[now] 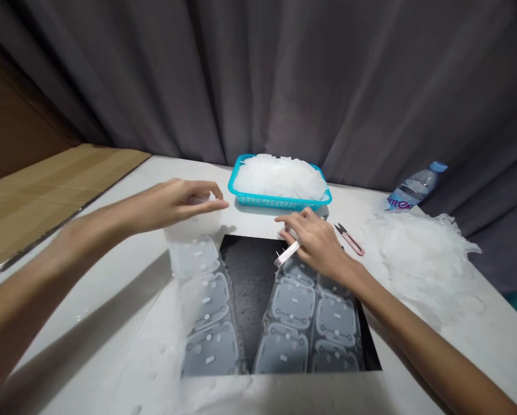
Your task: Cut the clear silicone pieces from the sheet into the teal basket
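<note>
My left hand (189,202) is raised above the far left of the work area, fingers curled toward the thumb on the blurred upper end of a translucent plastic sheet (210,297). Rounded panels with small holes are moulded into the sheet, which lies partly over a black mat (249,282). Over the mat's far right part, my right hand (316,239) is closed around a small white tool (287,253) with thin metal points at its near end; its exact kind is unclear. Beneath that hand lies another translucent panelled sheet (293,302), two panels wide.
A blue basket (279,202) heaped with white translucent pieces stands at the back. Pink-handled thread snips (350,240) lie right of my right hand. Farther right are a pile of translucent scraps (422,259) and a tilted water bottle (416,187). Cardboard (63,193) borders the left side.
</note>
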### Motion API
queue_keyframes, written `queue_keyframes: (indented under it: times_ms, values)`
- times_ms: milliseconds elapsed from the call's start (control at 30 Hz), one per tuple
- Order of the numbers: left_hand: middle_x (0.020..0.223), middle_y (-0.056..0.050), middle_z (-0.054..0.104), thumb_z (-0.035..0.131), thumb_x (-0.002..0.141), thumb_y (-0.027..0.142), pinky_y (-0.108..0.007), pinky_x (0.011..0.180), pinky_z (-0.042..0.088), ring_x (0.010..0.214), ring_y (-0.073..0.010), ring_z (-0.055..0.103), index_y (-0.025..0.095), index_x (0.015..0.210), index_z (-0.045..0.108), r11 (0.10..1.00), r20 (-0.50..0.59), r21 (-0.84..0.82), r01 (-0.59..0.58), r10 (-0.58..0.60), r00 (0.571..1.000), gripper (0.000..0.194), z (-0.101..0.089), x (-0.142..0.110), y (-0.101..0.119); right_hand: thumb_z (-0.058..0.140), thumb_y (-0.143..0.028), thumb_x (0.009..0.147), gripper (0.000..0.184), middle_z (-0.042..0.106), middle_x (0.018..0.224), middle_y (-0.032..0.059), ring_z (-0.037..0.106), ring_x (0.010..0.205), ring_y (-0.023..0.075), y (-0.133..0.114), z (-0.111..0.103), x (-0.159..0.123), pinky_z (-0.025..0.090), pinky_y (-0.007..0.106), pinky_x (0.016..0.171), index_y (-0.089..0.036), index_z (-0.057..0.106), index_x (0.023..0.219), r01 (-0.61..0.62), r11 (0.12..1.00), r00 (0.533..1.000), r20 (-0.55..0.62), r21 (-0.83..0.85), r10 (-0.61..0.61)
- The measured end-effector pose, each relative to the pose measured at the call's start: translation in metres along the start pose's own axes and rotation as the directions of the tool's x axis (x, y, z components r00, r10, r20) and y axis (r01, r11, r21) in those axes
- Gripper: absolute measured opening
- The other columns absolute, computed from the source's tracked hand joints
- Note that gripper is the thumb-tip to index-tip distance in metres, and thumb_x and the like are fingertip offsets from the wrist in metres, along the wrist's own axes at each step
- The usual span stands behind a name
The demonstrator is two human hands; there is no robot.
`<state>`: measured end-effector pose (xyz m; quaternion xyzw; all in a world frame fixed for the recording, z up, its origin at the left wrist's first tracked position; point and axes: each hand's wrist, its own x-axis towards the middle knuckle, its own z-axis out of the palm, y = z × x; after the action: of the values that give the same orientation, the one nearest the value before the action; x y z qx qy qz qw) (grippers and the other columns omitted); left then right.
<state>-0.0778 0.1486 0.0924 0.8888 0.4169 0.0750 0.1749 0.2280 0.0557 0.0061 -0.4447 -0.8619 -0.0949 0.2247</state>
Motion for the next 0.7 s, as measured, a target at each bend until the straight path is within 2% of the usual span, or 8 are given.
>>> queue_keyframes:
  times_ms: [133,233,333,400,467,533,633,700]
  values:
    - [0.069,0.003,0.060,0.042,0.106,0.066,-0.022,0.073,0.038,0.064,-0.0119,0.054,0.015,0.108,0.074,0.900,-0.167,0.323,0.293,-0.250,0.954,0.060,-0.029,-0.013,0.000,0.048,-0.028,0.109,0.029,0.066,0.124,0.0148,0.052,0.112,0.0333,0.012,0.000,0.004,0.047,0.047,0.096,-0.014,0.062,0.130,-0.146,0.982,0.989,-0.020,-0.117,0.145]
    - [0.092,-0.004,0.071,0.036,0.104,0.073,-0.036,0.089,0.048,0.090,-0.0237,0.068,0.015,0.127,0.073,0.749,-0.323,0.439,0.496,-0.384,0.865,0.072,-0.044,-0.024,-0.019,0.047,-0.029,0.109,0.031,0.060,0.132,0.0189,0.050,0.116,0.0358,0.003,-0.009,0.003,0.047,0.050,0.096,-0.012,0.060,0.132,-0.193,0.973,0.981,0.008,-0.129,0.195]
    - [0.112,-0.009,0.074,0.031,0.097,0.083,-0.053,0.097,0.050,0.114,-0.0368,0.068,0.018,0.140,0.067,0.622,-0.403,0.467,0.628,-0.483,0.778,0.086,-0.052,-0.038,-0.050,0.050,-0.035,0.109,0.027,0.064,0.120,0.0154,0.055,0.111,0.0310,-0.023,-0.034,-0.001,0.049,0.044,0.093,-0.013,0.061,0.122,-0.059,0.996,0.972,0.232,0.072,0.041]
    - [0.116,-0.012,0.073,0.028,0.100,0.078,-0.054,0.098,0.051,0.116,-0.0369,0.067,0.015,0.137,0.068,0.553,-0.460,0.447,0.703,-0.532,0.711,0.084,-0.054,-0.047,-0.072,0.060,-0.040,0.106,0.025,0.066,0.109,0.0096,0.058,0.106,0.0260,-0.043,-0.050,-0.005,0.050,0.038,0.093,-0.016,0.062,0.113,0.073,0.956,0.881,0.432,0.284,-0.195]
    - [0.125,-0.018,0.070,0.023,0.106,0.064,-0.054,0.103,0.048,0.124,-0.0357,0.063,0.006,0.133,0.066,0.548,-0.498,0.489,0.678,-0.463,0.734,0.077,-0.054,-0.051,-0.089,0.069,-0.042,0.100,0.029,0.066,0.108,0.0072,0.060,0.107,0.0239,-0.061,-0.060,-0.008,0.050,0.034,0.091,-0.017,0.062,0.112,0.129,0.905,0.763,0.543,0.404,-0.352]
    - [0.128,-0.024,0.067,0.024,0.106,0.061,-0.056,0.107,0.044,0.127,-0.0375,0.058,-0.002,0.126,0.064,0.613,-0.466,0.523,0.593,-0.377,0.800,0.077,-0.051,-0.047,-0.095,0.071,-0.042,0.099,0.030,0.067,0.109,0.0070,0.061,0.107,0.0234,-0.072,-0.063,-0.009,0.050,0.032,0.086,-0.017,0.061,0.115,0.119,0.897,0.696,0.609,0.426,-0.381]
    - [0.110,-0.025,0.072,0.038,0.102,0.065,-0.053,0.100,0.047,0.108,-0.0352,0.064,-0.002,0.110,0.067,0.902,-0.233,0.311,0.301,-0.235,0.944,0.074,-0.030,-0.027,-0.077,0.068,-0.035,0.101,0.022,0.067,0.109,0.0060,0.064,0.102,0.0215,-0.078,-0.060,-0.011,0.049,0.030,0.081,-0.019,0.061,0.113,0.055,0.899,0.654,0.664,0.435,-0.361]
    - [0.105,-0.012,0.075,0.044,0.103,0.061,-0.035,0.090,0.051,0.094,-0.0239,0.068,0.010,0.111,0.068,0.977,-0.084,0.190,0.092,-0.077,0.994,0.057,-0.001,-0.010,-0.048,0.066,-0.028,0.101,0.016,0.068,0.109,0.0060,0.065,0.100,0.0212,-0.079,-0.058,-0.014,0.048,0.030,0.079,-0.019,0.061,0.112,0.026,0.903,0.650,0.679,0.429,-0.341]
